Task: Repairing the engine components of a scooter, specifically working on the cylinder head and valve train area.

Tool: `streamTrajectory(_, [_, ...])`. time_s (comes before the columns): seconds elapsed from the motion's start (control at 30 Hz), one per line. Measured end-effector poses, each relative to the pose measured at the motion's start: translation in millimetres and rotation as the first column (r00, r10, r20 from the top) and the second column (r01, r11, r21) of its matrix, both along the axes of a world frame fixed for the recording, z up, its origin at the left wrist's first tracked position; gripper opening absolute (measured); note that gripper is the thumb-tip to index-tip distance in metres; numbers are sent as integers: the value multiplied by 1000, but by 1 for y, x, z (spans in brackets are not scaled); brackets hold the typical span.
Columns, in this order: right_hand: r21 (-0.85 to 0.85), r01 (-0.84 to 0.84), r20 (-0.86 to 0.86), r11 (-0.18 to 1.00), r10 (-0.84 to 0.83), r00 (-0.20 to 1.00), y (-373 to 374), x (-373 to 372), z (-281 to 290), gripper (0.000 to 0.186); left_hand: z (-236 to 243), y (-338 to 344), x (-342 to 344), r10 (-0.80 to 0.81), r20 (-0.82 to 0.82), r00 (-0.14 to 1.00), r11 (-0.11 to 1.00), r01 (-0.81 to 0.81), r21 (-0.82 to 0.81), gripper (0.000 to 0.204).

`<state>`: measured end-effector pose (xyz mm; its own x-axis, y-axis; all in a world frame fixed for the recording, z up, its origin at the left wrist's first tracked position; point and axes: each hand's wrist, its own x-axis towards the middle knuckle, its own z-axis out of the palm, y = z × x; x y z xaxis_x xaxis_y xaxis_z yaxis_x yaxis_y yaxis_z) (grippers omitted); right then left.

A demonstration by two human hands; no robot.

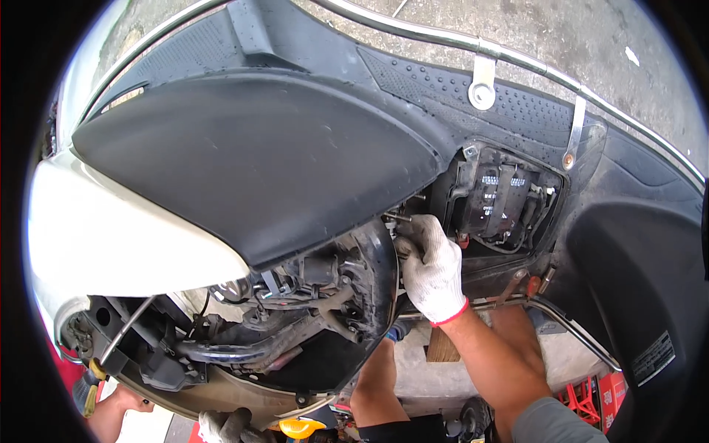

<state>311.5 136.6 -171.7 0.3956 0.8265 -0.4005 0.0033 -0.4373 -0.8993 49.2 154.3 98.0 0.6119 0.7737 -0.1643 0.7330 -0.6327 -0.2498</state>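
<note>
A scooter with a black seat (pixel 258 162) and a white side panel (pixel 133 229) fills the view, its engine parts (pixel 310 288) exposed below the seat. My right hand (pixel 434 273), in a white knitted glove with a red cuff, reaches in at the seat's front end. Its fingers are curled at the frame edge, and what they grip is hidden. Just above them a short metal rod (pixel 399 217) sticks out. At the lower edge my left hand (pixel 229 427), in a dirty glove, is partly cut off. Its fingers look bent, and whatever they hold does not show.
Right of my right hand, a black battery (pixel 498 196) sits strapped in an open compartment. A screwdriver (pixel 94 373) with a yellow and black handle stands at lower left, near a bare limb (pixel 118 410). A chrome rail (pixel 443 35) borders the footboard. Red items (pixel 591 402) lie lower right.
</note>
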Motion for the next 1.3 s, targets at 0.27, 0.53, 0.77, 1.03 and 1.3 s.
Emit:
streamTrajectory(0.27, [-57, -6, 2, 998, 7, 1000, 0, 2, 2, 28, 1, -8, -13, -13, -8, 1000, 1000, 13, 15, 46])
streamTrajectory(0.53, [-38, -27, 24, 999, 28, 999, -1, 8, 2, 31, -1, -9, -16, -45, -24, 999, 999, 44, -12, 49])
streamTrajectory(0.77, [-17, -19, 31, 1000, 20, 999, -1, 6, 2, 34, 1, -1, -1, 149, 89, 985, 982, -137, -129, 51])
streamTrajectory(1.03, [-5, -19, 14, 1000, 19, 1000, -1, 5, -1, 34, 0, 4, 1, 106, 86, 991, 991, -98, -96, 48])
streamTrajectory(1.3, [-1, -32, 8, 999, 32, 999, -1, 5, -2, 33, 5, -3, -14, 19, -68, 998, 995, -26, -101, 63])
